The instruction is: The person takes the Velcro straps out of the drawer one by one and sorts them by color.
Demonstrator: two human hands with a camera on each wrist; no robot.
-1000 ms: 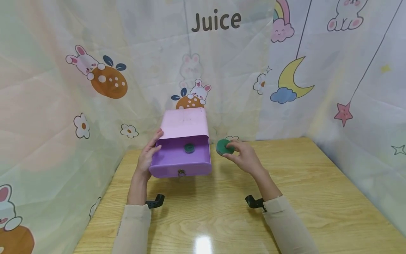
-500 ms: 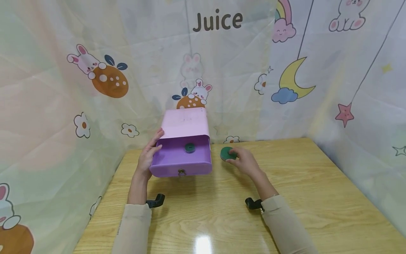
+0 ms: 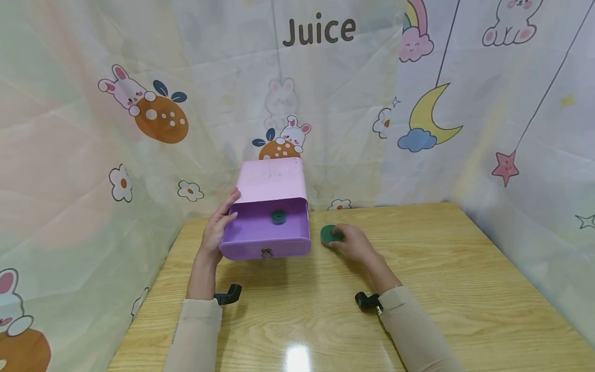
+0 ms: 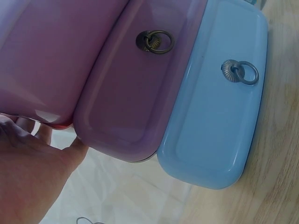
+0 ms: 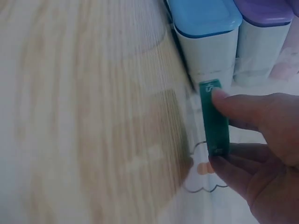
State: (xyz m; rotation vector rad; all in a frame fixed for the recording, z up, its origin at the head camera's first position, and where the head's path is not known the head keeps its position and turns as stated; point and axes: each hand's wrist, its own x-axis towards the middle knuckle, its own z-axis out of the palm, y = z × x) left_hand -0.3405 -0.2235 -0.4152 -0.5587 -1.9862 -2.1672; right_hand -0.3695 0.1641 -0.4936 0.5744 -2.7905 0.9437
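Observation:
My left hand point(image 3: 216, 230) rests along the left side of a stacked drawer unit point(image 3: 271, 178) with a pink top. Its thumb lies by the edge of a pulled-out purple drawer point(image 3: 265, 248) with a ring pull. Inside that drawer sits a small, round, dark green disc point(image 3: 278, 216). To the right of the unit, my right hand point(image 3: 355, 244) pinches a larger flat green disc point(image 3: 329, 235) by its edge, thumb on one side and fingers on the other. White print shows on this disc's rim point(image 5: 215, 119) in the right wrist view.
Below the upper drawers, a light blue drawer point(image 4: 212, 102) with a ring pull is closest to the wooden table point(image 3: 418, 289). A printed cloth point(image 3: 344, 129) with rabbits and flowers hangs behind and at both sides. Black wrist cameras point(image 3: 229, 294) sit on both wrists.
My right hand has moved the larger green disc downward in the head view, closer over the tabletop. My left hand and the open drawer stay where they were.

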